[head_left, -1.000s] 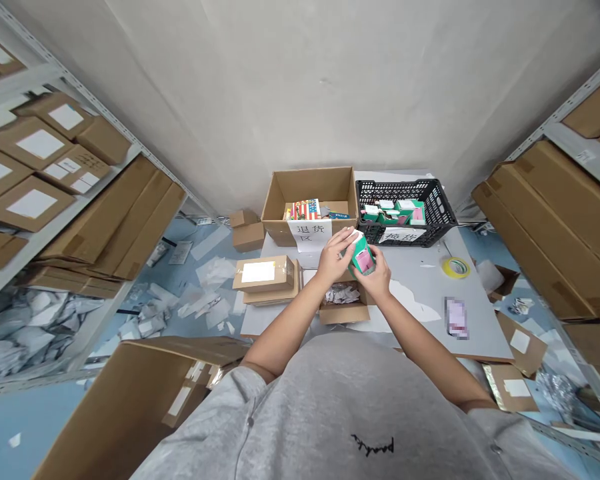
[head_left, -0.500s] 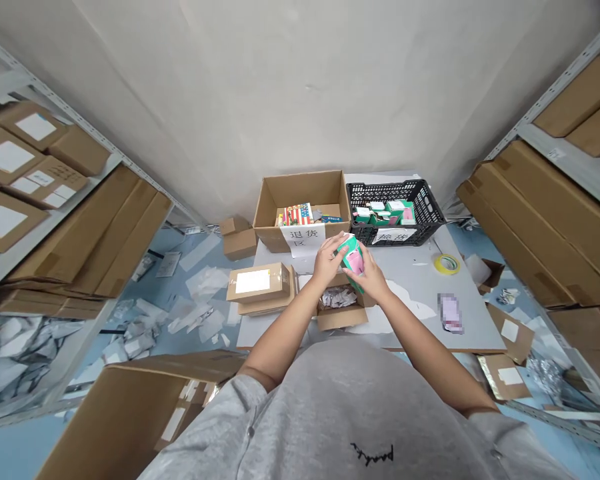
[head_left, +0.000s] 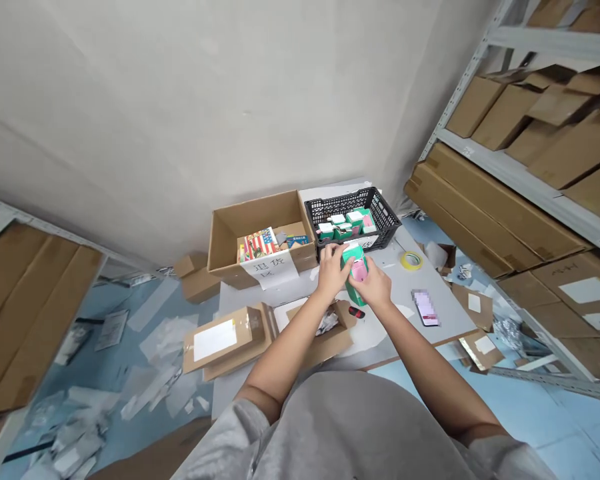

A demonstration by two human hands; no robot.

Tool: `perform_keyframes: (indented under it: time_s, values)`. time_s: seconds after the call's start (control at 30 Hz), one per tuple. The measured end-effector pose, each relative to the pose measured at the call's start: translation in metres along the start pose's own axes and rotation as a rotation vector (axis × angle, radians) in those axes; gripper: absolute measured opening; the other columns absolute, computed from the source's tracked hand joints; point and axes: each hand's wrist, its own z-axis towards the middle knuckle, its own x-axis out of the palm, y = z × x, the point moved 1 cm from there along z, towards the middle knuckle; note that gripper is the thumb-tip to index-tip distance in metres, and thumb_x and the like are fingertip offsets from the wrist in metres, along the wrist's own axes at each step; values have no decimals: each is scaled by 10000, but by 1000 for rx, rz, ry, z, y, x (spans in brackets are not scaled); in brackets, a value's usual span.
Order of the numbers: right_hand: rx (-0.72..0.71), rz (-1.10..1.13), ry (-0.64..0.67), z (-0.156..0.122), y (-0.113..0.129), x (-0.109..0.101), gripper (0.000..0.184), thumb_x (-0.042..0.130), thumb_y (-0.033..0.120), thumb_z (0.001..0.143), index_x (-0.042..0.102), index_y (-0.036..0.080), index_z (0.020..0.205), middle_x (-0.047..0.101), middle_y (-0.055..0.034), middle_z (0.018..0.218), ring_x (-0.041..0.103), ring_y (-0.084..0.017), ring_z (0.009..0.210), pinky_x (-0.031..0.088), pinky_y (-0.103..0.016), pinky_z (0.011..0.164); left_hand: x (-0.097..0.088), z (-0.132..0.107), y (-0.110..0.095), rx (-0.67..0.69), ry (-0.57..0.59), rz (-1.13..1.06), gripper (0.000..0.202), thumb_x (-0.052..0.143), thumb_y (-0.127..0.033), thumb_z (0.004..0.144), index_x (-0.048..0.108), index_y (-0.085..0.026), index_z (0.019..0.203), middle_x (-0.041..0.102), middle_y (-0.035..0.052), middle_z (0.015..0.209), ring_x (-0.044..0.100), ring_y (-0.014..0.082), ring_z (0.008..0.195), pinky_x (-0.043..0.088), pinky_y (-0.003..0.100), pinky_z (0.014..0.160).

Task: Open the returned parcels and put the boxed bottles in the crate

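Between both hands is a small green carton [head_left: 355, 293] with a pink panel and a white top. My left hand [head_left: 333, 270] grips its upper left side, fingers near the top. My right hand [head_left: 373, 283] is closed around its right side, thumb over the pink panel. Just beyond stands a black plastic basket [head_left: 387, 230] with several similar green cartons [head_left: 344, 231] in it. Below my hands sits an open cardboard box [head_left: 325, 350] with crumpled paper inside, partly hidden by my left forearm. A red and black cutter [head_left: 357, 312] lies beside it.
A large open carton [head_left: 220, 243] holding colourful packages stands left of the basket, with a paper sign [head_left: 273, 268]. Closed boxes [head_left: 220, 343] lie at the table's left. Yellow tape [head_left: 411, 261] and a phone [head_left: 426, 308] rest at right. Shelves of boxes flank the table; paper scraps litter the floor.
The view has turned to the right, so the table appears shifted left. Both hands still hold the green carton, now nearer the basket's front. The cutter has come into sight.
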Motion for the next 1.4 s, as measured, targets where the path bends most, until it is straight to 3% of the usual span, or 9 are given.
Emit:
perform_keyframes:
  time_s: [0.27,0.43,0.53,0.63,0.8,0.93,1.13,1.27,1.4]
  values:
    - [169,-66,-23,159,-77,-6,685,555,592,976,458,158,1498,769,-158,1045,721,-327,927,470,-350,784,123,151,9,97,7,-100,535,618,-321,995,447,-247,1496,500,131,1483,467,281,1429,412,460,1195]
    - [163,-34,1,290,-124,32,675,515,565,1006,431,139,1524,746,-190,1119,714,-332,992,498,-376,853,201,268,43,19,28,-43,578,604,-218,961,459,-239,1520,505,134,1473,502,297,1401,416,456,1194]
    - [148,15,16,347,-146,69,680,462,541,1030,404,106,1549,685,-236,1256,690,-356,1092,516,-414,909,239,318,72,-49,104,-13,646,575,-139,923,446,-207,1552,494,157,1498,513,307,1402,405,454,1205]
    - [167,38,96,376,-162,106,678,447,477,1042,358,81,1585,582,-279,1392,666,-368,1171,519,-433,954,271,340,101,-145,208,63,703,563,-98,881,438,-157,1570,471,187,1535,519,311,1405,400,443,1206]
    - [198,29,294,374,-179,152,621,378,332,1069,294,69,1625,506,-287,1455,666,-343,1192,506,-408,987,303,325,130,-311,364,278,705,533,-197,921,391,-104,1606,453,230,1592,380,364,1512,247,573,1267]
    - [112,55,398,364,-185,167,641,291,322,1086,206,26,1649,460,-299,1502,586,-359,1304,455,-439,1071,309,309,133,-387,372,393,672,444,-276,979,369,-113,1627,377,197,1668,197,351,1605,57,632,1290]
    - [-6,90,315,353,-195,145,818,609,272,923,271,29,1627,364,-279,1598,447,-381,1427,383,-469,1174,283,305,109,-283,332,409,700,480,-252,948,374,-82,1619,378,195,1671,151,333,1622,-24,611,1297]
    - [-98,179,131,313,-189,111,613,571,263,937,484,108,1523,435,-219,1558,413,-367,1433,359,-506,1194,235,265,84,-244,175,384,671,502,-255,964,393,-139,1615,376,179,1673,168,358,1612,31,636,1290]
    - [-221,320,168,219,-163,96,435,512,239,974,625,188,1390,625,-160,1344,551,-330,1277,431,-478,1132,158,171,68,-274,59,336,538,526,-293,993,513,-194,1522,480,176,1584,372,373,1505,286,570,1240]
